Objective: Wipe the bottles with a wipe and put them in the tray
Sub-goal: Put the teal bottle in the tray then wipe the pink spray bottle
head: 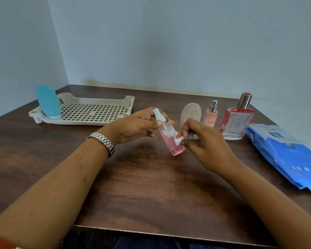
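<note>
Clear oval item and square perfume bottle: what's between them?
One small pink spray bottle, upright, between the clear oval item and square perfume bottle; head view.

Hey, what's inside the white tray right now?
One blue bottle stands at the left end of the tray. The left hand covers the tray's near right corner, so that bit can't be checked.

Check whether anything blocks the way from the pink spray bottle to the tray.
Nothing visible does. The spray bottle, held in the left hand, has only table surface between it and the tray. A blue bottle stands at the tray's left end; the rest of its grid is open.
</note>
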